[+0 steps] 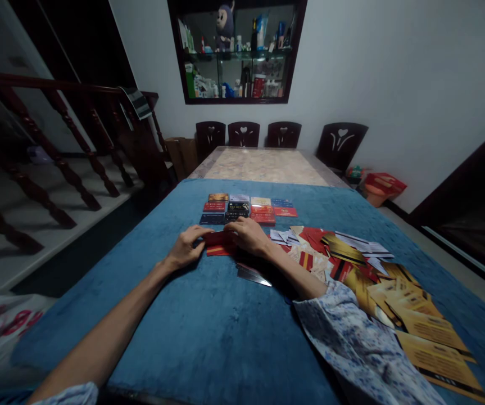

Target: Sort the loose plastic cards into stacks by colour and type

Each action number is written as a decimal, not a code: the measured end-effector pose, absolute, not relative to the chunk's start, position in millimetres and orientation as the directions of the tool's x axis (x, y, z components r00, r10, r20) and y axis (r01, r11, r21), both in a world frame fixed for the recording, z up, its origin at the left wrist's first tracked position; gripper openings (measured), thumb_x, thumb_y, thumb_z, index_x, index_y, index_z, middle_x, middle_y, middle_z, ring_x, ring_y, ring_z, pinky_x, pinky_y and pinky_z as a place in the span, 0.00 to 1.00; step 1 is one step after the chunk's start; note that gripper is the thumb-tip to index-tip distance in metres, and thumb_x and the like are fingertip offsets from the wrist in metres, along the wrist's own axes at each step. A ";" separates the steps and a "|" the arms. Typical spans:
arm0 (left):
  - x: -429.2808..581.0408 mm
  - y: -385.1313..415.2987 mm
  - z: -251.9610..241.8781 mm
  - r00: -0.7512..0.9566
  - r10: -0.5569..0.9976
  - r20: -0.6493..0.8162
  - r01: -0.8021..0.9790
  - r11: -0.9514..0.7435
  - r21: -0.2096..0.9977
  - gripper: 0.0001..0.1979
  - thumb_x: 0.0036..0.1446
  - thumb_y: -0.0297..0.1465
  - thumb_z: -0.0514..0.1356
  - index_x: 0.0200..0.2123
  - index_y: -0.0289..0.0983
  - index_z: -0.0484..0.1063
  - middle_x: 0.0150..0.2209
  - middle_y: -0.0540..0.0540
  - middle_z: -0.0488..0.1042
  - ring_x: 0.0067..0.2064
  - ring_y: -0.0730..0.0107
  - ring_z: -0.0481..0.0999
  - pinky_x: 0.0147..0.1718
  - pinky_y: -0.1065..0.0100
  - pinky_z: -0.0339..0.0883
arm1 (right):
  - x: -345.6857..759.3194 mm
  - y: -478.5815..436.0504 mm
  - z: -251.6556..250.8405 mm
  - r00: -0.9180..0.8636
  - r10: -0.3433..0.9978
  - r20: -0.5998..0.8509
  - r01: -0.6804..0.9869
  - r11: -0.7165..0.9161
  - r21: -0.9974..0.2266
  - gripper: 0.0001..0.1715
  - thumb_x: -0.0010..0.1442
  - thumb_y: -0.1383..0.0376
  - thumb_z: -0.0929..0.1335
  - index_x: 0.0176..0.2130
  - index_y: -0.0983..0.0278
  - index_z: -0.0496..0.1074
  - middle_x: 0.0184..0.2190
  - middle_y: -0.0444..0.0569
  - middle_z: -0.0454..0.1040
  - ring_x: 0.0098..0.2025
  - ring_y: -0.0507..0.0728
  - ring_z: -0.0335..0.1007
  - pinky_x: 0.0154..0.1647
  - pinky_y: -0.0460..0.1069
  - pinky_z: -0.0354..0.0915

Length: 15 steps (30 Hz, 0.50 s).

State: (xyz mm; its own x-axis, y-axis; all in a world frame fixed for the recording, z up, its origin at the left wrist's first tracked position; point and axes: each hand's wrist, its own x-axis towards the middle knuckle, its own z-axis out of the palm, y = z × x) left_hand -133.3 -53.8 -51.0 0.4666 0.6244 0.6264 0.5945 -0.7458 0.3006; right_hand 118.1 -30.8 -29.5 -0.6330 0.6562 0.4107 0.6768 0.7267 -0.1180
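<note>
Your head camera looked forward and down past your bare hands [185, 248], over a blue tablecloth [183, 337], facing a plain white wall [402, 67].

From far away, I see a home: dark brown wooden chairs [273, 136] with heart-shaped holes, a long stone-patterned table [263, 163] partly under a soft blue cloth [221, 320], a red-brown wooden railing [57, 85], and a purple stuffed toy [225, 25] on a glass shelf [208, 57].
</note>
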 end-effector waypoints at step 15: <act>-134.0 -53.4 -52.8 0.464 0.684 0.563 0.658 -0.692 0.298 0.20 0.59 0.23 0.57 0.54 0.38 0.73 0.45 0.44 0.80 0.46 0.62 0.78 0.51 0.59 0.74 | 114.5 -42.4 -22.3 -0.623 0.720 0.307 0.738 0.670 -0.075 0.25 0.66 0.69 0.65 0.62 0.61 0.69 0.47 0.54 0.79 0.48 0.59 0.69 0.47 0.52 0.60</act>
